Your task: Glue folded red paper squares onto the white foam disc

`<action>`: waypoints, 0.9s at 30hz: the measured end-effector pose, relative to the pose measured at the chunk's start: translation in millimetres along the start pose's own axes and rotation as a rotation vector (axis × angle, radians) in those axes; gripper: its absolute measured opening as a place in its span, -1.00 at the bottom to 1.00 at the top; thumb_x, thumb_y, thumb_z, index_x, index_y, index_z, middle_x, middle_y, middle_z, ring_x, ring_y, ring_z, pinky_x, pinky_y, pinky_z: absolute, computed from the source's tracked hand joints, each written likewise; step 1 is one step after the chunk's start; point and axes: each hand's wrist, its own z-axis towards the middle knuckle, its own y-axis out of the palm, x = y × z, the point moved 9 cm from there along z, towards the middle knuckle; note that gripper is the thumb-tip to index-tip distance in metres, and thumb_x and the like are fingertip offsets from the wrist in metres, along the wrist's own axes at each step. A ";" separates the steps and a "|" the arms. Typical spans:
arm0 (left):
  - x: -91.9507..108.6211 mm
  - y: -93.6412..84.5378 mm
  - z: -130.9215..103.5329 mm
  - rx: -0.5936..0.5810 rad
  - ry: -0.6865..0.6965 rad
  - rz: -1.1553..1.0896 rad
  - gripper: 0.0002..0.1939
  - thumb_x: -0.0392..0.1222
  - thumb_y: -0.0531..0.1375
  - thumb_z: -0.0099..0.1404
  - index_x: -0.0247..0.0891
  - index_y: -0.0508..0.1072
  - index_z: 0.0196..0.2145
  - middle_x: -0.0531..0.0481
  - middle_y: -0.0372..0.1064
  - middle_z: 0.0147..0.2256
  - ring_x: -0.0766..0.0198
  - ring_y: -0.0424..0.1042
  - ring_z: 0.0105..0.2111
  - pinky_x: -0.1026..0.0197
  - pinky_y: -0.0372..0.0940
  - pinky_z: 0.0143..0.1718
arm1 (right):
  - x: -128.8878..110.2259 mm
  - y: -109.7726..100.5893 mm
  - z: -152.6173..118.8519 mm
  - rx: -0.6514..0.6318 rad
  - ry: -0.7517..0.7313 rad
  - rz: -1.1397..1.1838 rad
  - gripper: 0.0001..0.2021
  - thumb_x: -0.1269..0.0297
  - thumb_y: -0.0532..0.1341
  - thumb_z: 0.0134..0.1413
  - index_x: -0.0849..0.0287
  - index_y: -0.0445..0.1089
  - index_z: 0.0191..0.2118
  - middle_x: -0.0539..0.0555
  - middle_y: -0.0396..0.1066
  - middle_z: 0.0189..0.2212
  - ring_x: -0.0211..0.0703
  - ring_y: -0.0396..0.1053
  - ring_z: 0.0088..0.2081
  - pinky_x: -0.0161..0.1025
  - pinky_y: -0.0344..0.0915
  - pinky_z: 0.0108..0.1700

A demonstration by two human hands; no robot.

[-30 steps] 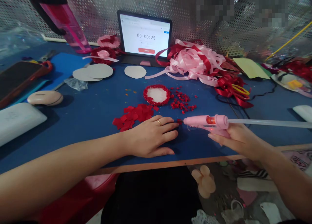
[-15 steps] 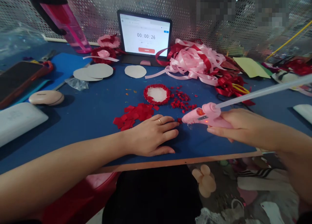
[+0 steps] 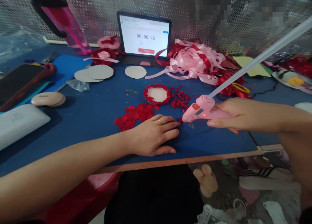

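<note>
My right hand (image 3: 234,115) grips a pink glue gun (image 3: 203,109) with a long clear glue stick (image 3: 258,59) rising up and to the right. The gun's nozzle points down-left at a small red petal piece (image 3: 180,120) on the blue table (image 3: 92,110). My left hand (image 3: 152,134) lies palm down on the table, its fingertips touching that piece. Just beyond lie a pile of red petals (image 3: 134,115), a white disc ringed with red petals (image 3: 157,94) and small red folded bits (image 3: 181,102).
A tablet (image 3: 145,35) showing a timer stands at the back. Pink and red ribbons (image 3: 195,61) are heaped to its right. White paper circles (image 3: 95,72), finished rosettes (image 3: 106,50), a phone (image 3: 20,82) and a pink bottle (image 3: 64,20) sit on the left. The table's front edge (image 3: 182,160) runs close to my hands.
My right hand has tilted the glue gun from level to nozzle-down, swinging the glue stick upward, and moved it slightly left toward my left fingertips. My left hand has stayed in place.
</note>
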 end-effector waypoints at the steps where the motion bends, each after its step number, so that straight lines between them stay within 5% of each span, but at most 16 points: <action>1: -0.2 0.4 -0.1 -0.003 -0.002 0.000 -0.51 0.10 -0.07 0.33 -0.33 0.30 -0.02 -0.22 0.19 0.10 -0.04 0.15 0.07 -0.02 0.16 -0.01 | 0.8 2.3 0.2 -0.028 0.004 -0.001 -0.48 -0.22 0.06 -0.03 0.17 0.28 -0.63 -0.02 0.30 -0.76 -0.29 0.25 -0.69 -0.32 0.10 -0.61; 3: -0.7 1.5 -0.3 -0.014 -0.006 0.000 -0.51 0.11 -0.08 0.33 -0.34 0.29 -0.02 -0.21 0.17 0.12 -0.04 0.15 0.08 -0.03 0.15 0.00 | 2.3 8.7 -1.7 -0.103 0.004 -0.005 -0.48 -0.20 0.02 0.01 0.17 0.28 -0.64 0.00 0.31 -0.75 -0.28 0.27 -0.67 -0.32 0.12 -0.60; 10: -1.7 2.9 -0.6 -0.033 -0.015 -0.019 -0.51 0.12 -0.09 0.33 -0.32 0.28 -0.02 -0.18 0.13 0.14 -0.03 0.13 0.10 -0.03 0.13 0.04 | 21.1 -8.6 -21.3 0.106 -0.002 0.223 -0.51 -0.20 0.07 -0.05 0.17 0.35 -0.57 -0.02 0.25 -0.78 -0.29 0.21 -0.71 -0.29 0.17 -0.63; 14: -2.1 2.7 -0.5 -0.030 -0.020 -0.022 -0.52 0.12 -0.08 0.33 -0.32 0.30 -0.04 -0.19 0.14 0.13 -0.04 0.12 0.10 -0.03 0.14 0.03 | 38.1 -22.4 -29.0 0.404 -0.093 0.380 -0.68 -0.01 0.11 0.05 0.15 0.38 -0.36 -0.03 0.25 -0.70 -0.29 0.19 -0.64 -0.27 0.15 -0.57; 18: -1.4 2.6 -0.2 -0.028 -0.012 -0.022 -0.53 0.10 -0.08 0.33 -0.32 0.29 -0.03 -0.20 0.15 0.13 -0.03 0.12 0.10 -0.02 0.13 0.03 | 63.2 -27.2 -34.4 0.739 -0.116 0.417 -0.80 0.06 0.10 0.04 0.00 0.35 -0.47 -0.03 0.27 -0.65 -0.20 0.22 -0.54 -0.18 0.19 -0.45; 23: -1.9 3.2 -0.2 -0.031 -0.018 -0.024 -0.53 0.10 -0.08 0.33 -0.32 0.30 -0.04 -0.19 0.15 0.13 -0.03 0.12 0.10 -0.03 0.12 0.05 | 116.9 -6.0 -26.6 0.869 0.230 0.319 -0.72 -0.08 0.10 -0.06 -0.03 0.29 -0.57 0.00 0.34 -0.63 -0.13 0.29 -0.56 -0.14 0.21 -0.49; 27: -2.2 3.2 -0.8 -0.037 -0.022 -0.024 -0.53 0.10 -0.07 0.33 -0.32 0.29 -0.03 -0.17 0.14 0.14 -0.02 0.11 0.11 -0.03 0.12 0.05 | 145.0 11.2 -18.4 0.809 0.402 0.270 -0.63 -0.09 0.14 -0.08 0.16 0.32 -0.54 0.05 0.35 -0.64 -0.15 0.33 -0.60 -0.20 0.23 -0.47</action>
